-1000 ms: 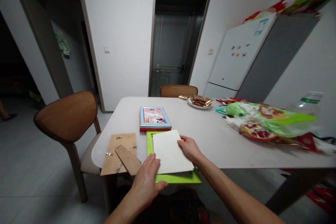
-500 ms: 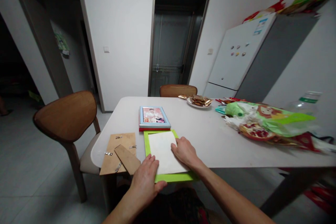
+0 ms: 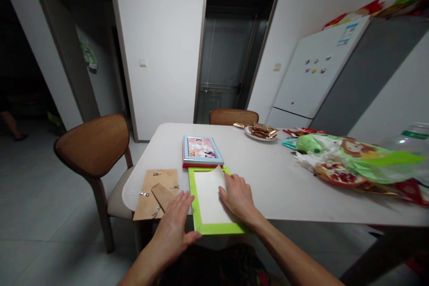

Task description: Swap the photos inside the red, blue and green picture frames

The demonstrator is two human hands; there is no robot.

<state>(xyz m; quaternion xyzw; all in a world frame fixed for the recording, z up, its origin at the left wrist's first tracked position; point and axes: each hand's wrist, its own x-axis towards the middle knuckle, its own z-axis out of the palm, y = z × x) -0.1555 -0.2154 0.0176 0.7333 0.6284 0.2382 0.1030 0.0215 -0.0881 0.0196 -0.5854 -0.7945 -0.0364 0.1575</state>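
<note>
1. You are resting your right hand (image 3: 238,197) on a white card sheet (image 3: 208,196), near the sheet's right edge. Your fingers (image 3: 231,183) are lying flat and close together, and they are not gripping it.
2. The sheet is sitting inside a lime-green picture frame (image 3: 197,208), and its far corner is curling upward. The frame is lying flat at the near edge of the tabletop (image 3: 268,192).
3. You are holding your left hand (image 3: 170,228) open just beside the frame's left side, with the fingers spread wide and holding nothing.
4. Left of your fingertips, a brown fiberboard backing (image 3: 147,201) with metal clips is lying on the tabletop, and its stand flap (image 3: 163,196) is lying on top.
5. Beyond the green frame, a blue photo frame (image 3: 201,149) is lying on a red frame (image 3: 201,166).
6. Toward the right edge, a plastic bag (image 3: 348,154) is lying beside a plate of pomegranate (image 3: 338,175).
</note>
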